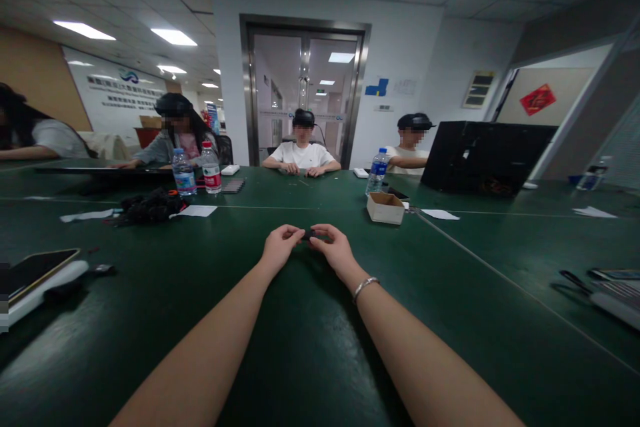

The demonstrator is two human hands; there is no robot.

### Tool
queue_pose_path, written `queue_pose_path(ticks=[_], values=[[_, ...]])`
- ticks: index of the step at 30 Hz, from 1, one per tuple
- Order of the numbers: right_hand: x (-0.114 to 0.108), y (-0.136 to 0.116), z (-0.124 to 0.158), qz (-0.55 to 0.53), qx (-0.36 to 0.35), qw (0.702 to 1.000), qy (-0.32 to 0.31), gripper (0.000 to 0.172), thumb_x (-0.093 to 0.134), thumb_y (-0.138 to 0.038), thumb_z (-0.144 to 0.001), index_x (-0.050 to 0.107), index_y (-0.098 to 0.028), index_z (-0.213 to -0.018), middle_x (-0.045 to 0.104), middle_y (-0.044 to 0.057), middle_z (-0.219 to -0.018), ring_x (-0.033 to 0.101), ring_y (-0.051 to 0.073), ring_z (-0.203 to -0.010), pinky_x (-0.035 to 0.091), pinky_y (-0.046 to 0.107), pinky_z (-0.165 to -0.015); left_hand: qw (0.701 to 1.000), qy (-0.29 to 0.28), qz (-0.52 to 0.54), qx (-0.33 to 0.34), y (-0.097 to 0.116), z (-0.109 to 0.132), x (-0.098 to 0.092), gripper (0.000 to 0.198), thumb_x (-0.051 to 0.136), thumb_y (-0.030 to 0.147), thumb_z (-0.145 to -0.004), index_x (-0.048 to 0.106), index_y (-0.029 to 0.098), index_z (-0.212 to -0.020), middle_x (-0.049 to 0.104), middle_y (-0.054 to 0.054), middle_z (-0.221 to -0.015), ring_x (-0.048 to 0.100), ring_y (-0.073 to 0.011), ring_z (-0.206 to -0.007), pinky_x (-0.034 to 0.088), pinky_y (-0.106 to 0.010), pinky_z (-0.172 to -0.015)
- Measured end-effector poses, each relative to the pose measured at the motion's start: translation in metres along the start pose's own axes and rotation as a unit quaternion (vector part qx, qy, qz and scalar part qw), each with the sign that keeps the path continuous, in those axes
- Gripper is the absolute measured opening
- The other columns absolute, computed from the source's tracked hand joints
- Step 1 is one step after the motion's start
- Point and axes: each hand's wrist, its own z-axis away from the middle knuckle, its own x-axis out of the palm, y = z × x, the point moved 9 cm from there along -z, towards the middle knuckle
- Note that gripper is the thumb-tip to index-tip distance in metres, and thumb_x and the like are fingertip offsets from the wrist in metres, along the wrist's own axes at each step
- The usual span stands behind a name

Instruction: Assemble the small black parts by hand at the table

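Note:
A small black object (308, 235) is held between my two hands, just above or on the green table (310, 320); its kind is too small to make out. My left hand (281, 247) pinches its left side with thumb and fingertips. From the other side, my right hand (336, 248) grips it the same way, a silver bracelet (365, 287) around that wrist. Beyond my hands to the right stands an open cardboard box (385, 209).
Bottles (184, 173) and a tangle of black cables (153, 205) are at the back left. A phone (37, 270) lies at the left edge. A water bottle (377, 172) and a large black case (487, 157) stand back right. Several people sit around the table.

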Motion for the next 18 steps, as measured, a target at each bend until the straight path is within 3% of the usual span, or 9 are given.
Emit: queue_pose_path(ticks=[8,18], values=[[-0.0029,-0.0067,0.0006,0.042,-0.024,0.999,0.007,0.031,0.071,-0.018,-0.057,0.064,-0.018,-0.086,0.065,0.005,-0.094,0.062,0.015,-0.081,0.049,0.033,-0.079,1.000,0.004,0.005,-0.017,-0.0070,-0.0033,0.0001,0.038,0.068,0.050,-0.063,0.066,0.014,-0.075,0.064,-0.002,-0.062,0.058,-0.0135,-0.060,0.043,-0.025,-0.059],[-0.0004,-0.0020,-0.0003,0.016,-0.017,1.000,-0.004,0.033,0.072,-0.019,-0.054,0.061,-0.018,-0.084,0.066,0.003,-0.094,0.063,0.015,-0.077,0.048,0.033,-0.080,0.999,0.024,-0.015,-0.019,-0.0097,-0.0039,-0.0024,0.040,0.064,0.053,-0.066,0.065,0.015,-0.074,0.064,-0.002,-0.060,0.056,-0.0123,-0.055,0.042,-0.024,-0.055]])
